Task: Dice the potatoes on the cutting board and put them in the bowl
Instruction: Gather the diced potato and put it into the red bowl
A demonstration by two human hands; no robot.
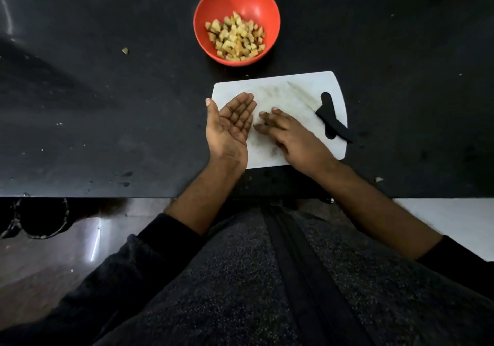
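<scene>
Diced potatoes [235, 38] lie heaped inside the red bowl [213, 0], which stands on the black surface [107, 91] just beyond the far edge of the white cutting board [302, 89], apart from it. No potato pieces can be made out on the cutting board itself; faint grey smears mark its face.

Left hand [231, 126]: positioned over the cutting board's left edge, palm turned up and toward the right, fingers straight and together, thumb extended. Its grip is released; it holds nothing.

Right hand [291, 134]: lies palm down on the near middle of the cutting board, fingers spread and flat against the board, tips pointing toward the left hand and close beside it. Its grip is likewise released.

Knife [318, 107]: rests on the right part of the cutting board, blade pointing to the board's far side, black handle crossing the board's right edge near its dark handle slot. Neither hand touches it.

Stray scraps: one small potato scrap [124, 50] on the surface well to the left of the bowl; another scrap [378, 179] on the surface off the cutting board's near right corner.
</scene>
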